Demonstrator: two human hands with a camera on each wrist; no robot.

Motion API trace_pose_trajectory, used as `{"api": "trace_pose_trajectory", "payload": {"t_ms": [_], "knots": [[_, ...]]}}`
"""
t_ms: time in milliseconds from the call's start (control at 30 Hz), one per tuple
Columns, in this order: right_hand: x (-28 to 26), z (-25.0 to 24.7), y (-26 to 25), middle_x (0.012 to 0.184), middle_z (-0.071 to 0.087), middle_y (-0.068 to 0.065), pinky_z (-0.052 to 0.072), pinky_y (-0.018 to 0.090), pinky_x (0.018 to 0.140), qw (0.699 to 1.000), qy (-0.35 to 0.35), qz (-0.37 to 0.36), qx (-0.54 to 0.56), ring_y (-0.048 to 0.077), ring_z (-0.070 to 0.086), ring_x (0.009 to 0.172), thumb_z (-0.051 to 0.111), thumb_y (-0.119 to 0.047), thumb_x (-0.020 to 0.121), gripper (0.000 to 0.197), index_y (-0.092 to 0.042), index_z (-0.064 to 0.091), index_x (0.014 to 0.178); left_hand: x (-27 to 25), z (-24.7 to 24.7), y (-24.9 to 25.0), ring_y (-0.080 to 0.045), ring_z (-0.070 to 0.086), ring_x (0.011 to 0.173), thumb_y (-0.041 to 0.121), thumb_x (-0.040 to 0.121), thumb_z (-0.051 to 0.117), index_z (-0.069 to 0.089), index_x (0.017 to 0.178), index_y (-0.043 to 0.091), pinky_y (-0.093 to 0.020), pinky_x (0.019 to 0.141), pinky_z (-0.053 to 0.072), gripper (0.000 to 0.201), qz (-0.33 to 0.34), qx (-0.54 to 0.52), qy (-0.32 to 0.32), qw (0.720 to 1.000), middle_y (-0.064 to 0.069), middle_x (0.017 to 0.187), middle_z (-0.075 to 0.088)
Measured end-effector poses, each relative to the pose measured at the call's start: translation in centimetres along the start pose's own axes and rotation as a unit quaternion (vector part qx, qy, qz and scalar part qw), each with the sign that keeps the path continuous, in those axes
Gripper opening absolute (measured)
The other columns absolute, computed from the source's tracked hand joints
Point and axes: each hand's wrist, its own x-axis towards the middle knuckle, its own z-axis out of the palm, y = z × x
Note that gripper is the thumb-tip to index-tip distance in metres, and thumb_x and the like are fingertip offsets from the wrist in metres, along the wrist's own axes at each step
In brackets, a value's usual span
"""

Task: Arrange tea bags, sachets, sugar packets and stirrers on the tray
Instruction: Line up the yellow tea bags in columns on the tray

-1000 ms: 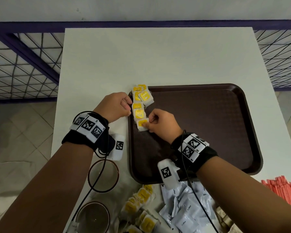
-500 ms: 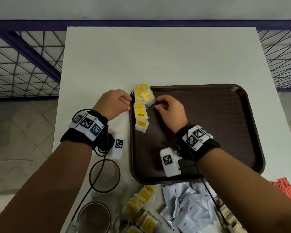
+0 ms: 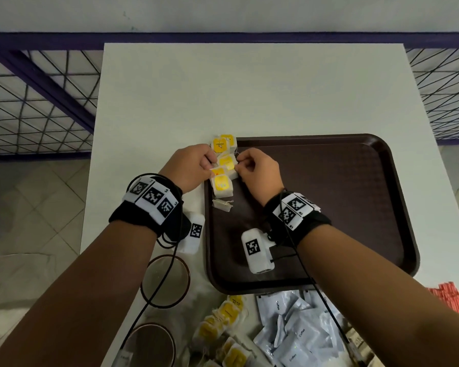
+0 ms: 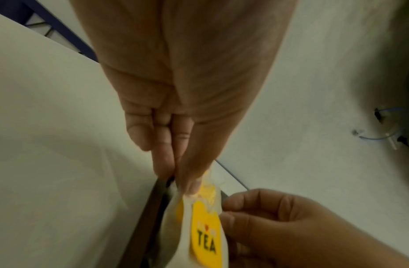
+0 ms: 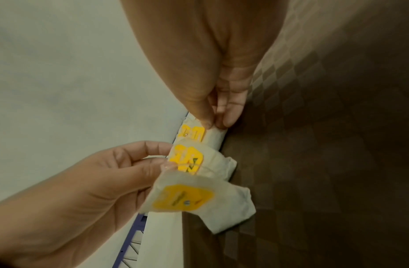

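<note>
- Tea bags [image 3: 224, 165] lie in a short row along the tray's [image 3: 329, 202] left rim, white pouches with yellow tags up; the row's long axis runs from the near side toward the far left corner; the farthest bags overhang the rim onto the tabletop [image 3: 249, 88]
- one small plain bag [image 3: 222, 204] lies at the near end of the row, flat on the tray floor, apart from the tagged ones
- tray is dark brown with a raised rim; apart from the row, its floor right of the bags is bare to the right rim
- left hand [image 3: 190, 166] at the row from the tabletop side; its grip is pinching the left edge of a middle bag, thumb and fingers pressed together, as the left wrist view shows [image 4: 189, 174]
- right hand [image 3: 259, 172] at the row from the tray side; its grip is pinching the right edge of a bag, fingertips closed on the white paper in the right wrist view [image 5: 212, 119]
- loose tea bags [image 3: 223, 329] heaped on the tabletop near the tray's near edge; white coffee sachets [image 3: 297, 329] piled just beside them to the right; red stirrers [image 3: 453, 300] at the right margin
- two round brown-rimmed dishes [image 3: 166, 280] stand left of the heap, near the tabletop's left edge
- tabletop beyond the tray is bare white up to a blue rail [image 3: 223, 37]
</note>
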Motion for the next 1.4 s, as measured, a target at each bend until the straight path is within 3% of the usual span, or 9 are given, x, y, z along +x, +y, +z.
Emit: {"api": "trace_pose_trajectory", "payload": {"t_ms": [167,300,400,600,700,833,967,1100,1400], "knots": [[-0.1,0.0,0.0,0.068,0.06,-0.003,0.057,0.038,0.073,0.999,-0.007,0.038,0.032,0.019,0.062,0.066,0.062,-0.005,0.077,0.013,-0.017,0.062,0.081,-0.7,-0.7,0.3,-0.005,0.059,0.064,0.002,0.081,0.065,0.064,0.092,0.014,-0.016,0.061,0.048,0.016,-0.005,-0.03,-0.039,0.999,0.002,0.077,0.061],[-0.6,0.0,-0.1,0.075,0.064,0.01,0.058,0.044,0.07,0.995,-0.044,0.063,0.058,0.03,0.067,0.075,0.064,-0.003,0.077,0.013,-0.014,0.061,0.081,-0.8,-0.4,0.1,-0.006,0.058,0.065,0.0,0.08,0.063,0.065,0.093,0.012,-0.014,0.063,0.049,0.017,-0.007,-0.024,-0.036,0.999,0.004,0.077,0.059],[-0.8,-0.1,-0.4,0.077,0.065,0.003,0.057,0.038,0.076,0.997,-0.043,0.045,0.045,0.023,0.065,0.074,0.062,-0.004,0.079,0.012,-0.016,0.063,0.08,-0.8,-0.4,0.2,-0.002,0.054,0.067,0.001,0.081,0.063,0.067,0.092,0.012,-0.004,0.06,0.041,0.016,0.012,-0.014,-0.016,1.0,0.009,0.076,0.059],[-0.3,-0.2,-0.7,0.087,0.066,-0.004,0.053,0.026,0.081,0.997,-0.046,0.008,0.059,0.01,0.061,0.079,0.054,0.004,0.083,0.024,-0.013,0.07,0.09,-0.1,-0.7,-0.2,-0.015,0.056,0.092,-0.005,0.087,0.046,0.073,0.095,0.012,-0.021,0.08,0.042,0.033,0.035,0.024,0.025,0.999,-0.002,0.102,0.064],[-0.1,-0.4,-1.4,0.085,0.065,-0.007,0.047,0.013,0.077,0.996,-0.055,-0.037,0.056,0.005,0.06,0.077,0.056,0.003,0.083,0.022,-0.013,0.07,0.086,0.4,-0.7,-0.2,-0.012,0.055,0.084,-0.002,0.087,0.049,0.069,0.098,0.013,-0.013,0.071,0.039,0.028,0.026,0.009,0.074,0.997,0.001,0.097,0.064],[0.1,-0.3,-1.4,0.083,0.064,-0.009,0.045,0.011,0.075,0.994,-0.069,-0.059,0.058,-0.003,0.057,0.072,0.058,0.005,0.08,0.02,-0.011,0.069,0.085,0.9,-0.5,-0.2,-0.015,0.06,0.081,0.002,0.081,0.062,0.062,0.103,0.014,-0.012,0.071,0.044,0.025,0.017,-0.045,0.04,0.998,-0.001,0.094,0.066],[0.0,-0.2,-1.2,0.085,0.061,-0.007,0.048,0.012,0.072,0.995,-0.054,-0.027,0.076,-0.003,0.056,0.07,0.061,0.006,0.076,0.023,-0.011,0.06,0.091,1.2,-0.2,-0.2,-0.012,0.056,0.076,0.005,0.082,0.063,0.067,0.093,0.012,-0.004,0.063,0.037,0.013,0.028,0.005,0.069,0.997,-0.001,0.083,0.062],[-0.5,-0.2,-0.6,0.08,0.061,0.002,0.047,0.012,0.068,0.997,-0.037,0.008,0.061,0.006,0.055,0.067,0.068,0.001,0.075,0.026,-0.009,0.055,0.095,1.4,0.0,0.0,-0.008,0.056,0.067,0.007,0.083,0.064,0.067,0.088,0.011,-0.009,0.063,0.041,0.007,0.025,-0.02,0.095,0.995,0.001,0.078,0.062],[-1.2,0.6,-0.8,0.078,0.062,0.0,0.044,0.007,0.062,0.997,-0.055,0.005,0.059,0.0,0.052,0.06,0.069,-0.005,0.077,0.011,-0.005,0.062,0.085,1.6,-0.2,-0.2,-0.013,0.058,0.073,0.006,0.082,0.065,0.068,0.092,0.008,-0.019,0.071,0.045,0.011,0.018,-0.011,0.087,0.996,-0.001,0.081,0.063]]}}
